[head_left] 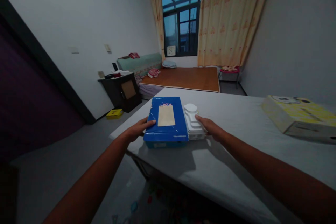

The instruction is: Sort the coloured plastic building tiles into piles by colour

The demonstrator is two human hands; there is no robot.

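Hands open, gripping nothing: left hand (139, 128) touches blue box (166, 119), right hand (210, 128) touches white tray (193, 121) beside it; both things lie unlifted on desk (236, 143).

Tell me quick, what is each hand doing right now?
Left hand: open, fingers against the left edge of the blue box.
Right hand: open, fingers on the white moulded tray beside it.

Yellow box (299, 117) cut off at R edge. Print on blue box (166, 119) too small to read, pic dim.
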